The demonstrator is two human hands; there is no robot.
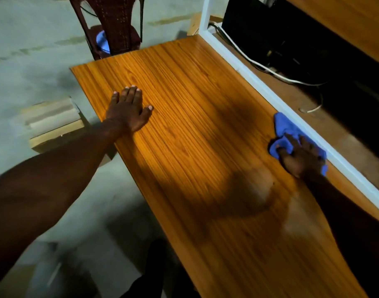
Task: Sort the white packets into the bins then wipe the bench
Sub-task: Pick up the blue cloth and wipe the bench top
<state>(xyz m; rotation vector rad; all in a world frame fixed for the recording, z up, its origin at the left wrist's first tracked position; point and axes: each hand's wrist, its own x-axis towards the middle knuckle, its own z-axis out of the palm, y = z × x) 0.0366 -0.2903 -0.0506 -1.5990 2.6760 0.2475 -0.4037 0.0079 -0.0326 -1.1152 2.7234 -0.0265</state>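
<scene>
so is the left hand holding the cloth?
No, the left hand lies flat and empty on the bench; the blue cloth is under the right hand by the white frame.

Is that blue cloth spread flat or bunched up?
Bunched up. The blue cloth lies crumpled in folds under the right hand, pressed on the bench.

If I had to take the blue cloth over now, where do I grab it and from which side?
Grab the bunched far end of the blue cloth, coming from above on the open bench side. The right hand presses down its near part, and the white frame rail runs close along its other side.
</scene>
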